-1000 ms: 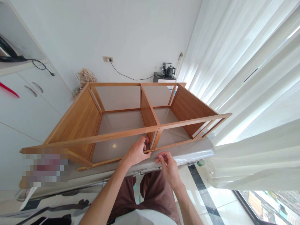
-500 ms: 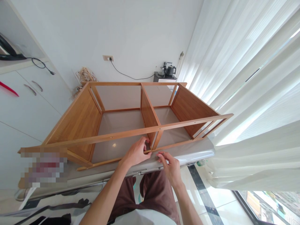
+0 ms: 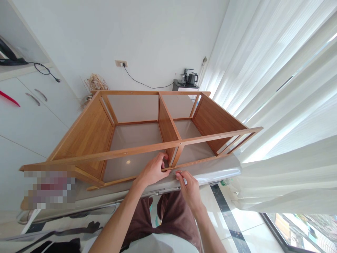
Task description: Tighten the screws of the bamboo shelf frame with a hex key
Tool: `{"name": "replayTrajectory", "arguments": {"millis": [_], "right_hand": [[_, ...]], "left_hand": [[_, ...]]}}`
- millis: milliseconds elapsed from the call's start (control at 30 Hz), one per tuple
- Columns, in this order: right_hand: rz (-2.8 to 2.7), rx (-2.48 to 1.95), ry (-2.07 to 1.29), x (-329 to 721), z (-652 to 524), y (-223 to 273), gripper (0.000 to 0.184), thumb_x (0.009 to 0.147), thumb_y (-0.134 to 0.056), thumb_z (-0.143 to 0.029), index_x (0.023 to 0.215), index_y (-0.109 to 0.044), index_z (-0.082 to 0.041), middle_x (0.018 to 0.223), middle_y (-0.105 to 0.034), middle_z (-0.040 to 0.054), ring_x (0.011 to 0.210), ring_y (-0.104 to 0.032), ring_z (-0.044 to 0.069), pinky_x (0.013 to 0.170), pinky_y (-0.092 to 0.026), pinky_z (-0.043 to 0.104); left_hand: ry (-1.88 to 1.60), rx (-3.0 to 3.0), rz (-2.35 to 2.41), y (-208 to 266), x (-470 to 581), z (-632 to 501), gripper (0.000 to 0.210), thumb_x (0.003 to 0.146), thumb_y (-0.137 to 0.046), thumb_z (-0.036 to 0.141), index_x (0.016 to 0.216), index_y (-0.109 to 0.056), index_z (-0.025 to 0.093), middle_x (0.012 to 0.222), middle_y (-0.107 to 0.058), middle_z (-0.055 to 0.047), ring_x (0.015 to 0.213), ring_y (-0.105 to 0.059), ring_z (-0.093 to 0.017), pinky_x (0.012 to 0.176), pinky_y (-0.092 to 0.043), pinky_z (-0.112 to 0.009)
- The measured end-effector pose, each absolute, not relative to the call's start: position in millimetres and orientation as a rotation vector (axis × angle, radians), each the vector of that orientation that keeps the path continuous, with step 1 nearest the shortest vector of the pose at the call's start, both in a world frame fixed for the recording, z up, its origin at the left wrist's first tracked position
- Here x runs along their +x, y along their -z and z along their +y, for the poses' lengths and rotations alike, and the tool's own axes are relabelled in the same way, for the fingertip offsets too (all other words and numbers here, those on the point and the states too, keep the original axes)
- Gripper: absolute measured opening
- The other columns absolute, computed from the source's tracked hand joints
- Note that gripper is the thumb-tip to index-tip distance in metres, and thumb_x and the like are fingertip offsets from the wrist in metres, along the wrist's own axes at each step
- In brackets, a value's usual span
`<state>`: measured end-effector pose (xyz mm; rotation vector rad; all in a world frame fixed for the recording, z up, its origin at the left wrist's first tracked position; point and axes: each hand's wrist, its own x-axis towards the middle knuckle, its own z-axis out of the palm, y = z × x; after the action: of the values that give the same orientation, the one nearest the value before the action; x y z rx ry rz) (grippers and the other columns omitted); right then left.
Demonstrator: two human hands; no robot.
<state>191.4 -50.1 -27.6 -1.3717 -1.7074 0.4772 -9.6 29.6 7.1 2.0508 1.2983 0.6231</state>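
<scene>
A brown wooden shelf frame [image 3: 137, 150] lies on its side on a grey table [image 3: 126, 136], its middle board [image 3: 167, 117] splitting it into two bays. My left hand [image 3: 154, 168] is curled around the lower front rail, just left of where the middle board meets it. Just right of that joint, my right hand [image 3: 189, 184] is closed in a pinch at the table's front edge. A small, thin thing seems to show at its fingertips, too tiny to name.
Behind the frame, a black kettle [image 3: 193, 78] stands on a small cabinet near the wall. White curtains [image 3: 276, 116] hang at the right. White cupboards [image 3: 31, 116] stand at the left. A blurred patch covers something at the table's left end.
Both hands keep their places at the middle joint. The right hand's fingers have shifted very slightly. The frame appears unmoved apart from a small tilt of the view.
</scene>
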Motion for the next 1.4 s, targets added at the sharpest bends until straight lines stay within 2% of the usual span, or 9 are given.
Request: {"name": "replayTrajectory", "arguments": {"millis": [167, 733, 933, 1100, 1200, 1300, 1400], "right_hand": [[-1.755, -1.357, -0.449, 189, -48, 24, 0.029, 0.11, -0.046, -0.034, 0.093, -0.067, -0.023, 0.082, -0.068, 0.0026, 0.074, -0.067, 0.018, 0.071, -0.052, 0.028], [-1.89, -1.321, -0.314, 185, -47, 20, 0.029, 0.111, -0.046, -0.031, 0.097, -0.07, -0.023, 0.09, -0.07, 0.0058, 0.081, -0.067, 0.02, 0.076, -0.052, 0.031], [-1.997, -1.38, -0.03, 182, -53, 21, 0.028, 0.11, -0.047, -0.028, 0.103, -0.074, -0.023, 0.088, -0.073, 0.0059, 0.077, -0.062, 0.022, 0.074, -0.045, 0.036], [-1.786, -1.459, -0.195, 176, -54, 25, 0.036, 0.11, -0.046, -0.038, 0.093, -0.074, -0.024, 0.086, -0.075, 0.0051, 0.08, -0.067, 0.022, 0.076, -0.048, 0.035], [-1.635, -1.555, -0.23, 174, -53, 27, 0.036, 0.108, -0.048, -0.045, 0.093, -0.072, -0.023, 0.083, -0.076, 0.0049, 0.076, -0.069, 0.022, 0.071, -0.049, 0.033], [-1.439, -1.644, -0.409, 173, -53, 26, 0.035, 0.104, -0.054, -0.053, 0.097, -0.071, -0.022, 0.083, -0.078, 0.0039, 0.071, -0.071, 0.022, 0.065, -0.05, 0.031], [-1.36, -1.654, -0.507, 171, -54, 24, 0.038, 0.102, -0.055, -0.056, 0.092, -0.071, -0.023, 0.084, -0.078, 0.0046, 0.07, -0.071, 0.023, 0.065, -0.05, 0.031]], "left_hand": [[-0.632, 2.054, 1.296, -6, -10, 29, 0.043, 0.081, -0.072, 0.034, 0.117, -0.051, 0.024, 0.083, -0.063, 0.003, 0.076, -0.065, -0.02, 0.073, -0.047, -0.032], [-0.666, 2.054, 1.262, -4, -10, 30, 0.043, 0.081, -0.073, 0.033, 0.118, -0.052, 0.024, 0.085, -0.063, 0.002, 0.078, -0.066, -0.02, 0.074, -0.048, -0.032], [-0.652, 2.048, 1.257, -6, -10, 29, 0.043, 0.082, -0.072, 0.032, 0.118, -0.051, 0.023, 0.086, -0.063, 0.002, 0.079, -0.066, -0.02, 0.075, -0.048, -0.032], [-0.651, 2.055, 1.259, -7, -11, 29, 0.042, 0.082, -0.071, 0.033, 0.118, -0.052, 0.023, 0.086, -0.063, 0.002, 0.079, -0.066, -0.021, 0.075, -0.048, -0.033], [-0.649, 2.056, 1.261, -8, -11, 29, 0.042, 0.083, -0.071, 0.034, 0.118, -0.052, 0.023, 0.085, -0.063, 0.001, 0.078, -0.066, -0.021, 0.074, -0.048, -0.033], [-0.636, 2.048, 1.277, -9, -10, 29, 0.042, 0.082, -0.07, 0.034, 0.118, -0.052, 0.023, 0.085, -0.064, 0.001, 0.076, -0.065, -0.021, 0.073, -0.047, -0.033], [-0.619, 2.044, 1.285, -11, -10, 28, 0.042, 0.082, -0.07, 0.034, 0.118, -0.052, 0.023, 0.085, -0.064, 0.001, 0.077, -0.065, -0.021, 0.074, -0.047, -0.033]]}}
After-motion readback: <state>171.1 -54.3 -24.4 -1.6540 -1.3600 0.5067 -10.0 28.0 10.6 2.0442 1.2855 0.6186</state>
